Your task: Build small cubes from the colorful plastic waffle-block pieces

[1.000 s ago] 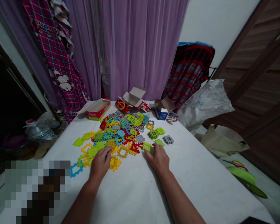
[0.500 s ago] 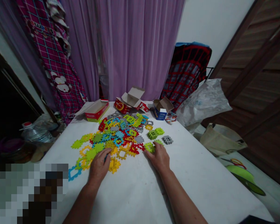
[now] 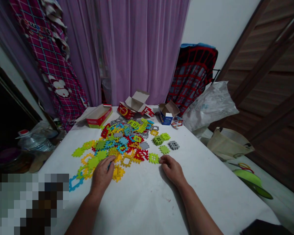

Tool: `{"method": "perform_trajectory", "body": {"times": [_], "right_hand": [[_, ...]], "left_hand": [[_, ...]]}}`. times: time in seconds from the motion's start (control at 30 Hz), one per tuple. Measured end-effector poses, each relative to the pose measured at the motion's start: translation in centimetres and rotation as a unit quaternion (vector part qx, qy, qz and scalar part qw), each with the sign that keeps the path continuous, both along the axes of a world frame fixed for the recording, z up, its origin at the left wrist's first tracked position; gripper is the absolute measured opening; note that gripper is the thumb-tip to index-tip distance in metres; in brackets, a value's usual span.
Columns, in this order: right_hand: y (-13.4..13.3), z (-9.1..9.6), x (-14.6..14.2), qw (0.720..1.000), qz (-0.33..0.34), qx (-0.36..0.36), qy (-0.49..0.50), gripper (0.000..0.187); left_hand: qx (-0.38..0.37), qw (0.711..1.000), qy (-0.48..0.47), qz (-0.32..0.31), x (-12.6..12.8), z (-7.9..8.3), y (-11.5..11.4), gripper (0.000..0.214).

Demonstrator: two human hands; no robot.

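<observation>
A pile of interlocking plastic pieces (image 3: 123, 140) in yellow, green, blue, red and grey covers the left middle of the table. My left hand (image 3: 103, 171) rests at its near edge with curled fingers, beside yellow pieces (image 3: 118, 173); a bit of blue shows between thumb and fingers. My right hand (image 3: 172, 169) is closed, its fingertips at the right edge of a green window piece (image 3: 153, 158); whether they pinch it is hidden. Behind them lie a solid green piece (image 3: 164, 149), a green stack (image 3: 158, 140) and a grey stack (image 3: 173, 145).
Along the table's (image 3: 142, 202) far edge stand a red box (image 3: 99, 119), an opened red carton (image 3: 126, 111) and a blue box (image 3: 166, 119). A plastic bag (image 3: 210, 104) and a beige bag (image 3: 226, 143) are off the right side; a water jug (image 3: 34, 142) is at left.
My right hand has drawn back to the right and its fingers have closed up. The green window piece lies slightly nearer me, and the solid green piece is uncovered. My left hand stays put.
</observation>
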State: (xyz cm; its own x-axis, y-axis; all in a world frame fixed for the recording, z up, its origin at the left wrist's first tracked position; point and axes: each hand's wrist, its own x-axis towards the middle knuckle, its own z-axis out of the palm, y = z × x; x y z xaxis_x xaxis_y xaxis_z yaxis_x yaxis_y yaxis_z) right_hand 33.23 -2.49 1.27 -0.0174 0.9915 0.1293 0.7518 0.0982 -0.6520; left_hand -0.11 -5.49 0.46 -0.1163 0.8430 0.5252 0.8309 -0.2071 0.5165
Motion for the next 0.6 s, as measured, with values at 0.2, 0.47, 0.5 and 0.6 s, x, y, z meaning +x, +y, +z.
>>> {"method": "perform_trajectory", "body": {"times": [0.2, 0.47, 0.5, 0.6], "right_hand": [[1.3, -0.7, 0.5, 0.998, 0.014, 0.058, 0.002, 0.037], [3.6, -0.2, 0.9, 0.984, 0.138, 0.063, -0.091, 0.046], [3.6, -0.2, 0.8, 0.983, 0.139, 0.062, -0.098, 0.044], [3.2, -0.4, 0.5, 0.984, 0.127, 0.078, -0.095, 0.037]], "left_hand": [[-0.005, 1.0, 0.001, 0.0, 0.0, 0.2, 0.0, 0.033], [-0.008, 1.0, -0.002, 0.009, 0.0, 0.0, 0.0, 0.033], [-0.007, 1.0, -0.003, 0.011, 0.0, 0.0, 0.1, 0.033], [-0.007, 1.0, -0.004, 0.009, -0.1, 0.0, 0.0, 0.033]]}}
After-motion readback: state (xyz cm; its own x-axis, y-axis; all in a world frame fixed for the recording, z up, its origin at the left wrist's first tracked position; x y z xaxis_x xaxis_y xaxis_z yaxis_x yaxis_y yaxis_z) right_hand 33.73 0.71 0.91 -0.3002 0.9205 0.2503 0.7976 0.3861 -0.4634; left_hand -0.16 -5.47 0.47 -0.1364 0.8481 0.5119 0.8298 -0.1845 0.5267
